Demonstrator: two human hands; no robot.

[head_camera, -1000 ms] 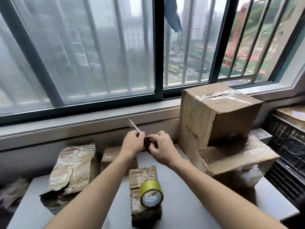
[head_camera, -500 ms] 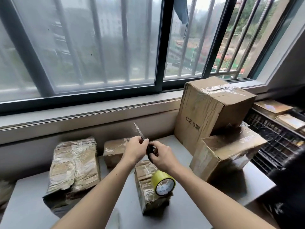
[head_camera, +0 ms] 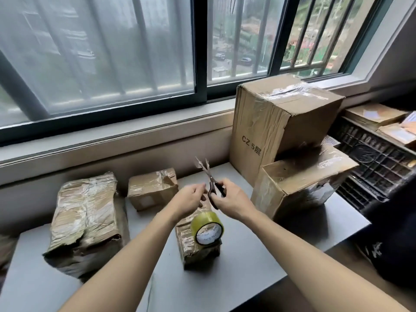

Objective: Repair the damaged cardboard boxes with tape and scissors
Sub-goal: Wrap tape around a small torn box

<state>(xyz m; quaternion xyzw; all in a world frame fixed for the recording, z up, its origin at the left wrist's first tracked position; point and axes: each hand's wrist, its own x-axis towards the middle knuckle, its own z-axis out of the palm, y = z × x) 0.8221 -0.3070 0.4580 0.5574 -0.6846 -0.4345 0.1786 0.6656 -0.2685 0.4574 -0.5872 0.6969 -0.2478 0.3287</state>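
Both hands meet in the middle of the view, above the tabletop [head_camera: 247, 278]. The right hand [head_camera: 233, 202] has its fingers curled around the dark handles of the scissors [head_camera: 212, 186]. The left hand [head_camera: 190, 199] is curled too and pinches the scissors at the handle side, at 9 o'clock from the right hand. The 2 blades point up toward 12 o'clock and are spread a little apart at the tips.

Half a second ago the blades looked like 1 thin line. Now they are opened into a small V. The view has also tipped down and to the right, so more of the tabletop shows.

There is 1 pair of scissors and 1 roll of tape [head_camera: 207, 228]. The yellow roll stands on its edge on top of a small crumpled box [head_camera: 193, 248], just below the hands at 6 o'clock.

I count 5 boxes on the tabletop. The crumpled box under the tape is 1. A long squashed box [head_camera: 85, 221] lies at 9 o'clock. A small brown box [head_camera: 153, 190] sits by the wall at 10 o'clock. A big box [head_camera: 276, 129] marked "CZ 5" stands at 2 o'clock. A leaning box [head_camera: 299, 188] with shiny tape rests against it at 3 o'clock.

A black crate [head_camera: 371, 163] sits beside the tabletop at the far right.
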